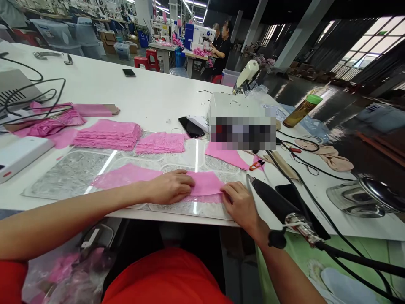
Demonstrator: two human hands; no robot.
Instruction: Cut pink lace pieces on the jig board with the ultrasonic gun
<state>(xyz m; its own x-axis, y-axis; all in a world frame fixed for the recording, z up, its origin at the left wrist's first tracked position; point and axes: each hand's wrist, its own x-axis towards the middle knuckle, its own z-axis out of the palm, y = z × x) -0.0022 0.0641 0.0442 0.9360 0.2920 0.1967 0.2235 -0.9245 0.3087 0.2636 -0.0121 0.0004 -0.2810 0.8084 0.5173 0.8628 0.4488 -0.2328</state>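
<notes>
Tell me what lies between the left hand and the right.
In the head view, pink fabric lies between the left hand and right hand, on the grey patterned board.

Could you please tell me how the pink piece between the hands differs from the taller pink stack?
The piece looks thin, while the stack is many layers thick. The left hand and right hand touch the piece, but not the stack. The stack lies farther back than the piece. Both are pink.
</notes>
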